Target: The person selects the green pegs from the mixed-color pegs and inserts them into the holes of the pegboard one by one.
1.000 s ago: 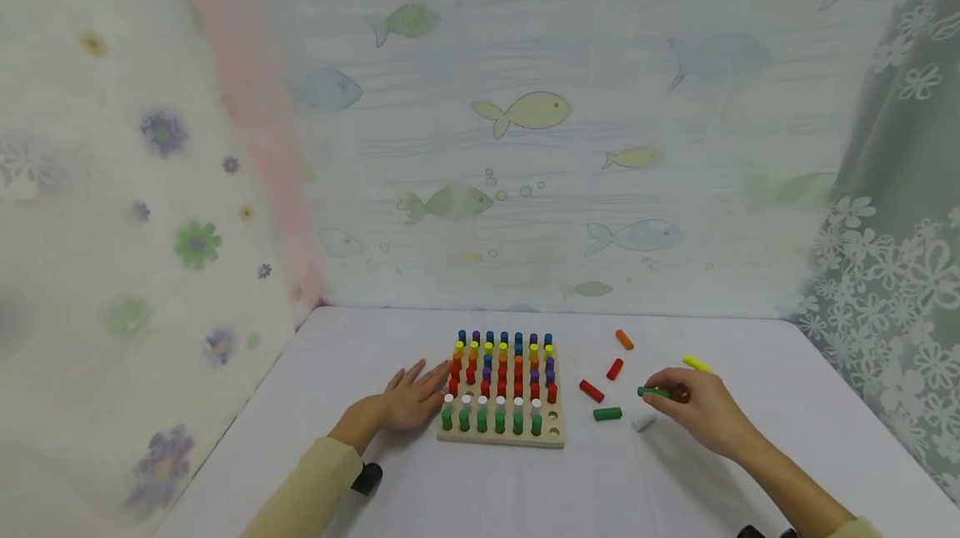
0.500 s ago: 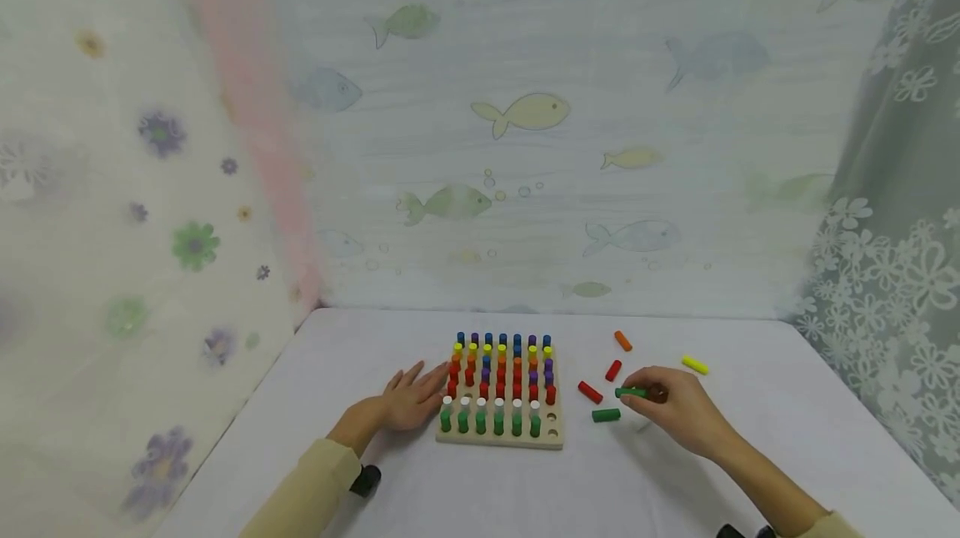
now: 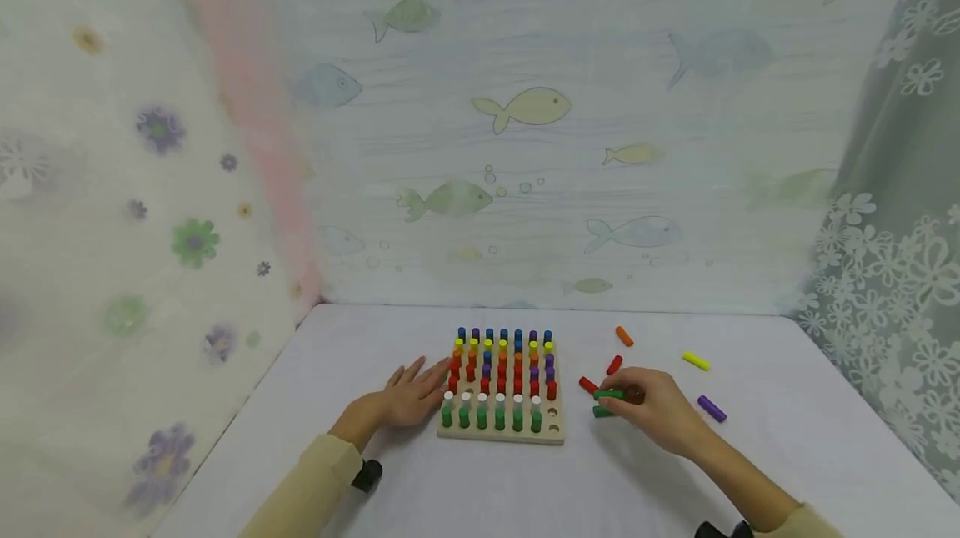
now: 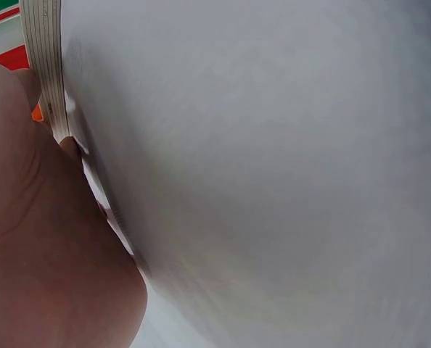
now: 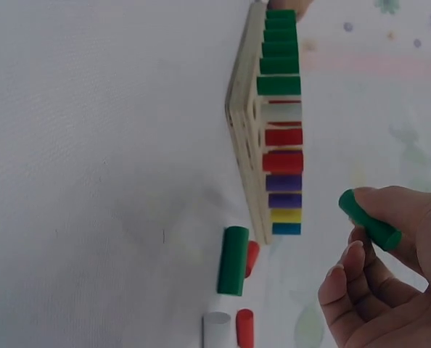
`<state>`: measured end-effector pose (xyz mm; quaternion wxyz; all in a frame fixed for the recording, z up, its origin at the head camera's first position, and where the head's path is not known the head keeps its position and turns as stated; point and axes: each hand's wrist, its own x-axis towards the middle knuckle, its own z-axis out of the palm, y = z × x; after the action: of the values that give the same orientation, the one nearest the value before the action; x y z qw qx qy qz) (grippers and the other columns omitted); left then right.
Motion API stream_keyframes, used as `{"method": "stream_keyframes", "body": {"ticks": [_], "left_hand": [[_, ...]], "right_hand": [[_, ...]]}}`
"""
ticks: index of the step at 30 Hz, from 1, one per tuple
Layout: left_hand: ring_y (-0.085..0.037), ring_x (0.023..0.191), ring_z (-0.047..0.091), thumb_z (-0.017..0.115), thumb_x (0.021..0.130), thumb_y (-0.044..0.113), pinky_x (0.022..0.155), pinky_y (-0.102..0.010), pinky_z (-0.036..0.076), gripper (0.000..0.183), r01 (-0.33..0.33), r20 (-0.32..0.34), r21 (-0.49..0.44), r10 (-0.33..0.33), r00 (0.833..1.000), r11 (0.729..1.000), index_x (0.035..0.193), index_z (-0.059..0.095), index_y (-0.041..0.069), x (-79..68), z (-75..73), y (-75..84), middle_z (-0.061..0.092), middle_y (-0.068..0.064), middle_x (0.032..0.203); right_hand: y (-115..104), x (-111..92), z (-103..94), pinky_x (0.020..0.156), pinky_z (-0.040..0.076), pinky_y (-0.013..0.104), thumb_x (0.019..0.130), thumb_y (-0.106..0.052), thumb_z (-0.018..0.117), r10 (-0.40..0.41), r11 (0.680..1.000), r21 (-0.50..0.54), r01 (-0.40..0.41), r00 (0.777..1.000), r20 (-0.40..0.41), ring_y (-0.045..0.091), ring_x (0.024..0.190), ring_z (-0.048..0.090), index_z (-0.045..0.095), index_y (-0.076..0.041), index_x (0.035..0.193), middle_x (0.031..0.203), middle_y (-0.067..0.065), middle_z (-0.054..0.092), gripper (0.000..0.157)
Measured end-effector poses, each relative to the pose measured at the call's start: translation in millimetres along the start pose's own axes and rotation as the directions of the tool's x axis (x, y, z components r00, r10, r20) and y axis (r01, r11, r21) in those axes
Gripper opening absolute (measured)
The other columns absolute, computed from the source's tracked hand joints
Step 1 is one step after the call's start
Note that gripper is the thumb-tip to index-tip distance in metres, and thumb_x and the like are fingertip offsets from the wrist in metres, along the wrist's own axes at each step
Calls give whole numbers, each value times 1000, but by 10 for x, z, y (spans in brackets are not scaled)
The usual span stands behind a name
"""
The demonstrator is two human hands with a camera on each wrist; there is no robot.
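Observation:
Between thumb and fingers my right hand [image 3: 663,413] pinches a green peg [image 5: 370,221], raised over the table to the right of the wooden peg board [image 3: 502,436]. Another green peg [image 5: 234,261] lies on the cloth just below it. My left hand [image 3: 412,396] rests with spread, straight fingers at the board's left edge; the left wrist view shows it against the board's side [image 4: 45,65]. Upright pegs in coloured rows fill most of the board. Bare holes show at the right end of the white row and the green row [image 3: 554,428], and one in a red row.
Loose on the white cloth [image 3: 480,492] lie an orange peg [image 3: 624,336], a yellow peg [image 3: 696,361], a purple peg [image 3: 712,408] and two red pegs [image 3: 615,364]. A white peg [image 5: 217,331] shows in the right wrist view. A fish-patterned curtain [image 3: 525,188] hangs behind the table.
My right hand has moved left toward the board with the green peg, covering the white peg and uncovering the purple one in the head view. My left hand has stayed put.

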<state>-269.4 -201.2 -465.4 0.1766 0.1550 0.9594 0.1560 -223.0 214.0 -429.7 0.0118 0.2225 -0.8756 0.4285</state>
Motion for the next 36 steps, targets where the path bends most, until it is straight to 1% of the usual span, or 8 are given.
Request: {"method": "stream_keyframes", "body": {"ticks": [5,11,16,22,29,32,36], "left_hand": [[-38,158,-1,30,109,51,122,-64,-4,66,-17,1,-21,17,1000,1000,166,14,23,6,0,-28,19,-5,171],[-35,158,2,34,110,45,124,-62,-1,63,0,8,-4,0,1000,1000,166,17,21,-16,-35,37,21,-3,171],[-35,158,4,34,111,43,124,-62,1,62,-1,0,14,1,1000,1000,166,17,20,-20,-42,51,22,-2,171],[-36,158,2,34,111,42,124,-62,-1,62,1,10,4,-1,1000,1000,166,16,19,-26,-23,29,21,-4,171],[-34,158,4,35,110,46,124,-61,2,63,12,3,10,-12,1000,1000,166,17,23,-54,-1,39,22,0,171],[-35,158,3,36,110,46,124,-63,0,63,4,2,-3,-4,1000,1000,166,17,22,-50,-8,29,22,-2,170],[-35,158,-3,32,110,48,123,-62,-5,65,6,14,-6,-6,1000,1000,166,12,24,-1,6,-17,17,-3,172]], "right_hand": [[-20,29,47,72,57,22,93,-20,77,-3,1000,19,3,1000,8,10,80,62,75,-10,105,95,-3,70,15],[-24,54,114,74,58,22,93,-17,76,-8,999,33,7,1000,25,10,82,64,74,-8,105,95,-3,71,15],[-52,73,205,73,57,22,92,-17,77,2,999,49,-5,998,67,11,81,64,73,-6,105,94,-3,71,17],[-68,102,361,71,55,21,91,-17,78,1,999,33,-5,991,133,10,78,60,73,-5,105,90,-5,68,20],[-39,124,498,70,54,21,91,-15,77,-26,999,38,21,987,158,7,78,59,75,-5,104,91,-5,69,16],[-41,127,528,69,54,21,92,-15,77,-32,999,41,26,986,166,7,77,58,75,-5,103,91,-5,70,15],[-47,144,553,69,53,21,92,-15,77,-36,998,63,26,984,173,8,78,58,75,-6,102,92,-4,69,14]]}}
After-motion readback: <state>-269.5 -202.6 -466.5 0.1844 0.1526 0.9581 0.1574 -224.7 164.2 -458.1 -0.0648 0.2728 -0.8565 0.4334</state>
